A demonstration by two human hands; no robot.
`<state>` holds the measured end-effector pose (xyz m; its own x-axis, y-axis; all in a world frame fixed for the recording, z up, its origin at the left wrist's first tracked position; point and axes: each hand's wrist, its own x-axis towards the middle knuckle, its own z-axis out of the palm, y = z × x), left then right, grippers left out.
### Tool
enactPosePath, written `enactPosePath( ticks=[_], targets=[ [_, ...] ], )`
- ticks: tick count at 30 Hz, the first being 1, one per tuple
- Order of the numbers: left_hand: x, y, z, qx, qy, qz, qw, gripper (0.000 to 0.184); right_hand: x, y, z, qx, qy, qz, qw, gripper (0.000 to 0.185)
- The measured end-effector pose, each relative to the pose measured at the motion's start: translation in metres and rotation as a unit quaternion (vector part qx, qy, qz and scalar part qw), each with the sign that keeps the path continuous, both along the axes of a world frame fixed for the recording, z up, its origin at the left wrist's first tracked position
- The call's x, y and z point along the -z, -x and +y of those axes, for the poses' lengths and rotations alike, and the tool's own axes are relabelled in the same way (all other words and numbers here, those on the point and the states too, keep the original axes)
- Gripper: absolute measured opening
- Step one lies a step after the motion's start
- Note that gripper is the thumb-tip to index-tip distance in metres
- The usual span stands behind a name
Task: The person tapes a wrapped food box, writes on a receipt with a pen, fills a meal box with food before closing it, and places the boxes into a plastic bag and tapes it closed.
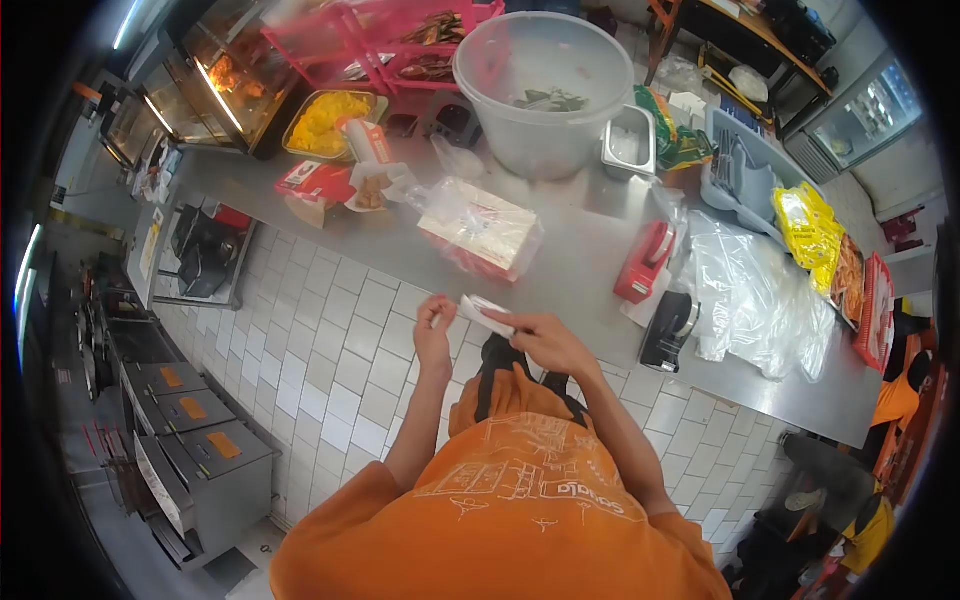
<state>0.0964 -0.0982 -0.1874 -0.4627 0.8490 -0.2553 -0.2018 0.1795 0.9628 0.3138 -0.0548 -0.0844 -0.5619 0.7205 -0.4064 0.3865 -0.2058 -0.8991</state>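
From where I stand, the left hand (pixel 433 338) is curled, fingertips drawn together; whether it pinches anything I can't tell. Just beside it, short of the counter's edge, is a narrow white paper-like piece (pixel 484 311), its near end closed between the thumb and fingers of the right hand (pixel 552 342). I'd judge it light, soft and easily creased, best pinched gently by its ends. Beyond, left to right on the brushed steel counter (pixel 590 262), stand a red-and-white cardboard box (pixel 312 182), a pale-topped, red-sided block in clear plastic (pixel 480 228), which crowds the space straight ahead, a big translucent plastic tub (pixel 540 130), a red tape dispenser (pixel 643 265) and a black tape dispenser (pixel 668 335), with clear plastic bags (pixel 745 290) beside them.
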Motion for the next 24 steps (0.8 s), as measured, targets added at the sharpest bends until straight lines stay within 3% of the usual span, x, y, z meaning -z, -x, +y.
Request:
enactPosePath(
  ticks=[2,5,7,9,10,16,19,21,24],
  targets=[
    [-0.024,0.011,0.028,-0.012,-0.028,0.027,0.999,0.013,-0.006,0.018,0.026,-0.031,-0.011,-0.003,0.999,0.060],
    [-0.032,0.029,0.077,-0.007,-0.065,0.113,0.991,0.016,0.000,0.034,0.070,0.014,0.027,0.037,0.999,0.060],
    [-0.027,0.032,0.105,0.020,-0.067,0.165,0.984,0.018,0.010,0.030,0.098,0.111,0.066,0.026,0.991,0.061],
    [-0.018,0.030,0.128,0.022,-0.064,0.375,0.925,0.027,0.022,0.025,0.117,0.138,0.023,-0.016,0.990,0.065],
    [-0.010,0.032,0.136,0.031,-0.061,0.370,0.926,0.027,0.028,0.025,0.122,0.154,-0.020,-0.053,0.986,0.069],
    [0.011,0.049,0.149,0.121,-0.095,0.264,0.952,0.036,0.030,0.023,0.114,0.222,0.078,-0.019,0.972,0.091],
    [0.012,0.052,0.156,0.152,-0.081,0.162,0.972,0.044,0.040,0.029,0.108,0.281,0.088,-0.051,0.954,0.100],
    [0.008,0.052,0.161,0.146,-0.031,-0.043,0.988,0.051,0.045,0.027,0.107,0.297,0.100,-0.062,0.948,0.103],
    [0.002,0.056,0.166,0.155,0.025,-0.077,0.985,0.055,0.061,0.018,0.100,0.299,0.131,-0.036,0.945,0.110]
  ],
)
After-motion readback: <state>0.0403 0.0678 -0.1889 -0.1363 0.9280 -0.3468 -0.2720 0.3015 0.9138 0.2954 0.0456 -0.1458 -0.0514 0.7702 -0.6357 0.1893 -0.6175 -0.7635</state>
